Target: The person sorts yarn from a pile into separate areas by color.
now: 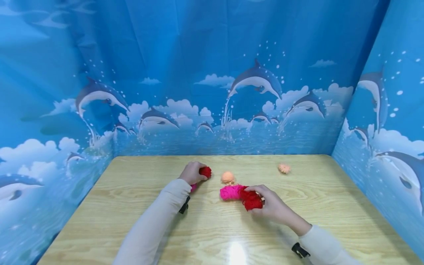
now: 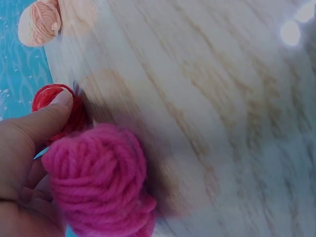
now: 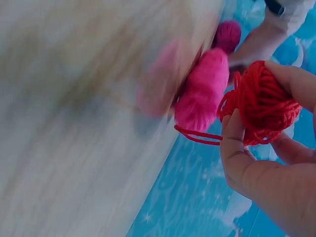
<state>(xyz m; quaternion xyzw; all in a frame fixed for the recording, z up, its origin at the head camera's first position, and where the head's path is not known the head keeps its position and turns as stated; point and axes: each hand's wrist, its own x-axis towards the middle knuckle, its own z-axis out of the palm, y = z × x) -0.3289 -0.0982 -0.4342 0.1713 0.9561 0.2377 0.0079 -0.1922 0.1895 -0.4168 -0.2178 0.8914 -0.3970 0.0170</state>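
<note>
My left hand [image 1: 193, 173] pinches a small red yarn ball [image 1: 205, 172], the thumb across its near side in the left wrist view. Beside that hand lies a pink yarn ball [image 2: 98, 182], mostly covered by the wrist in the head view. My right hand [image 1: 269, 205] grips a looser red yarn ball [image 1: 251, 200] with fingers and thumb curled round it; a loose red strand [image 3: 197, 136] trails from it in the right wrist view. Left of the right hand, a long pink yarn skein [image 1: 230, 192] rests on the table, overlapped by the red ball in the head view.
A peach yarn ball [image 1: 228, 177] sits between the hands, just behind the pink skein. Another peach yarn bundle [image 1: 283, 168] lies farther back on the right. The wooden table [image 1: 149, 176] ends at a blue dolphin-print curtain [image 1: 198, 92] behind and at the sides.
</note>
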